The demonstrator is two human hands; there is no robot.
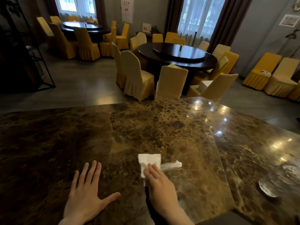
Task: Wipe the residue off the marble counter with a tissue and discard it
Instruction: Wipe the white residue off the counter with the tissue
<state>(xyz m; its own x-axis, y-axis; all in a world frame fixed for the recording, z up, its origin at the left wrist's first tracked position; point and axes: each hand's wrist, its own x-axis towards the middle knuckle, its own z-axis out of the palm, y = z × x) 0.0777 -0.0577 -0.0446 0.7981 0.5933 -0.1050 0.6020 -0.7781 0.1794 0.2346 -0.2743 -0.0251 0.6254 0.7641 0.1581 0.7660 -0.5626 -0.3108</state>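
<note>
A brown veined marble counter (146, 127) fills the lower half of the view. My right hand (160, 187) presses a white folded tissue (148, 161) flat on the counter, fingers lying over its near edge. A pale smear or crumpled white bit (173, 164) lies just right of the tissue. My left hand (87, 192) rests flat on the marble to the left, fingers spread, holding nothing.
A glass dish (269, 187) sits near the counter's right edge. Beyond the counter stand round dark dining tables (178, 57) ringed by yellow-covered chairs (138, 75). A black metal frame (40, 62) stands at the left.
</note>
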